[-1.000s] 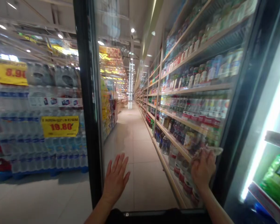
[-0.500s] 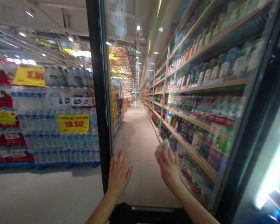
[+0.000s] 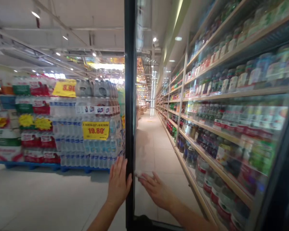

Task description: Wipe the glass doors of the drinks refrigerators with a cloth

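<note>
A glass door with a black frame stands in front of me. My left hand lies with fingers stretched against the frame's left upright, thumb apart. To its right, my right hand is laid low against the glass, its fingertips pointing left toward the same upright. A small pale edge of a cloth shows at those fingertips; most of it is hidden under the hand. Motion blurs the right hand slightly.
On the left, shrink-wrapped bottle packs are stacked on a blue pallet with yellow price signs. Long shelves of bottles run along the right, seen through or in the glass. A tiled floor lies below.
My right hand has moved left across the glass with the cloth, close to the upright. My left hand has shifted onto the frame. The view has turned left.
</note>
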`<state>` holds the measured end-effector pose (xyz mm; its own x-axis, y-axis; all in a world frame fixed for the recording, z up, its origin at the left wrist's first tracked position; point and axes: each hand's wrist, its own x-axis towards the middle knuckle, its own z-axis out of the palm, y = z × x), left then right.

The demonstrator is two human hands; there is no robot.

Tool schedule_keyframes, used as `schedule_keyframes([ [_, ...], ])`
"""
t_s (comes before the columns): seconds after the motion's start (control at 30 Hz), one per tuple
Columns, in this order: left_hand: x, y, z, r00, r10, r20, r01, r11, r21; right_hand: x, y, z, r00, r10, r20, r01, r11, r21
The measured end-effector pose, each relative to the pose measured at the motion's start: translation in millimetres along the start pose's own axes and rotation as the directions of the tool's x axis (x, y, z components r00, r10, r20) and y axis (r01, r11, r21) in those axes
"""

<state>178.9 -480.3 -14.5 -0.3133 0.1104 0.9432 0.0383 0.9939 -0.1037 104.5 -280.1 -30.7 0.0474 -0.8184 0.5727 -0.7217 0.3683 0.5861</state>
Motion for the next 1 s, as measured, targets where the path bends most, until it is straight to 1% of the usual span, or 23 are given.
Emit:
schedule_keyframes([
  [0.07, -3.9, -10.0, 0.0, 1.0, -0.025, 0.002, 0.025, 1.0, 0.007, 12.8, -1.5, 3.8, 0.998, 0.041, -0.042, -0.042, 0.999, -0.012],
  [0.13, -7.5, -15.5, 0.5, 0.999, -0.054, -0.003, 0.054, 0.998, 0.014, 25.7, -1.2, 6.0, 0.985, 0.137, -0.105, -0.142, 0.989, -0.041],
  [0.17, -9.0, -16.6, 0.6, 0.998, -0.066, -0.006, 0.066, 0.998, 0.017, 28.5, -3.2, 7.8, 0.978, 0.165, -0.127, -0.172, 0.984, -0.049],
  [0.2, -10.3, -17.0, 0.4, 0.997, -0.072, -0.008, 0.072, 0.997, 0.02, 27.7, -7.1, 10.4, 0.977, 0.164, -0.138, -0.173, 0.984, -0.051],
  [0.23, -11.5, -16.8, -0.1, 0.997, -0.072, -0.006, 0.072, 0.997, 0.021, 23.4, -12.3, 13.4, 0.982, 0.129, -0.136, -0.136, 0.99, -0.046],
  [0.3, -12.9, -15.3, -1.9, 0.998, -0.057, 0.013, 0.057, 0.998, 0.022, 8.6, -21.6, 18.3, 0.996, -0.007, -0.088, 0.006, 1.0, -0.014],
  [0.33, -13.0, -14.1, -2.9, 0.999, -0.045, 0.022, 0.045, 0.999, 0.02, 1.2, -22.7, 18.6, 0.996, -0.064, -0.059, 0.064, 0.998, 0.009],
  [0.37, -12.5, -12.3, -4.0, 0.999, -0.03, 0.023, 0.03, 0.999, 0.018, -4.3, -20.1, 16.5, 0.996, -0.09, -0.03, 0.09, 0.996, 0.028],
  [0.4, -11.5, -10.0, -4.8, 1.0, -0.021, 0.022, 0.02, 1.0, 0.015, -7.2, -13.6, 11.7, 0.996, -0.089, -0.009, 0.09, 0.995, 0.036],
  [0.43, -9.8, -7.0, -5.4, 1.0, -0.016, 0.016, 0.016, 1.0, 0.011, -7.8, -3.8, 4.6, 0.998, -0.062, -0.003, 0.062, 0.998, 0.029],
  [0.5, -5.2, 1.4, -5.6, 1.0, -0.017, -0.003, 0.017, 1.0, -0.006, -5.6, 19.9, -13.6, 0.997, 0.069, -0.044, -0.071, 0.997, -0.032],
  [0.57, 0.2, 11.5, -4.3, 1.0, -0.019, -0.012, 0.019, 0.999, -0.034, -7.4, 39.5, -31.2, 0.97, 0.212, -0.115, -0.225, 0.969, -0.107],
  [0.6, 3.0, 16.6, -3.2, 1.0, -0.015, -0.011, 0.014, 0.999, -0.049, -11.5, 45.6, -38.4, 0.962, 0.239, -0.134, -0.256, 0.957, -0.137],
  [0.63, 6.0, 21.2, -1.9, 1.0, -0.006, -0.011, 0.005, 0.998, -0.062, -17.4, 49.3, -44.1, 0.968, 0.218, -0.125, -0.237, 0.958, -0.16],
  [0.7, 12.8, 27.9, 0.9, 1.0, 0.012, -0.004, -0.012, 0.997, -0.077, -28.4, 52.8, -51.9, 0.996, 0.072, -0.055, -0.08, 0.981, -0.177],
  [0.73, 16.9, 29.7, 2.3, 1.0, 0.018, -0.004, -0.018, 0.997, -0.079, -30.3, 54.4, -54.2, 1.0, -0.001, -0.022, -0.003, 0.985, -0.175],
  [0.77, 21.5, 30.7, 3.4, 1.0, 0.017, -0.011, -0.018, 0.997, -0.077, -28.0, 56.5, -55.7, 0.999, -0.036, -0.01, 0.034, 0.984, -0.175],
  [0.8, 26.5, 30.7, 4.1, 1.0, 0.007, -0.025, -0.008, 0.997, -0.073, -21.3, 58.9, -56.5, 0.999, -0.017, -0.027, 0.012, 0.984, -0.179],
  [0.83, 31.6, 30.0, 4.3, 0.999, -0.014, -0.046, 0.011, 0.998, -0.07, -10.6, 61.0, -56.5, 0.997, 0.048, -0.068, -0.06, 0.981, -0.186],
  [0.9, 41.5, 26.4, 3.4, 0.993, -0.071, -0.09, 0.065, 0.996, -0.066, 16.9, 61.8, -53.5, 0.964, 0.213, -0.161, -0.241, 0.953, -0.184],
  [0.93, 45.8, 23.4, 2.2, 0.989, -0.097, -0.108, 0.091, 0.994, -0.065, 30.6, 60.0, -50.3, 0.95, 0.249, -0.188, -0.282, 0.943, -0.174],
  [0.97, 49.8, 19.7, 0.8, 0.986, -0.113, -0.12, 0.106, 0.992, -0.063, 42.6, 57.2, -46.2, 0.953, 0.232, -0.196, -0.266, 0.949, -0.168],
  [1.0, 53.7, 15.1, -0.9, 0.985, -0.117, -0.128, 0.111, 0.992, -0.058, 52.7, 54.2, -41.7, 0.967, 0.166, -0.191, -0.199, 0.966, -0.167],
])
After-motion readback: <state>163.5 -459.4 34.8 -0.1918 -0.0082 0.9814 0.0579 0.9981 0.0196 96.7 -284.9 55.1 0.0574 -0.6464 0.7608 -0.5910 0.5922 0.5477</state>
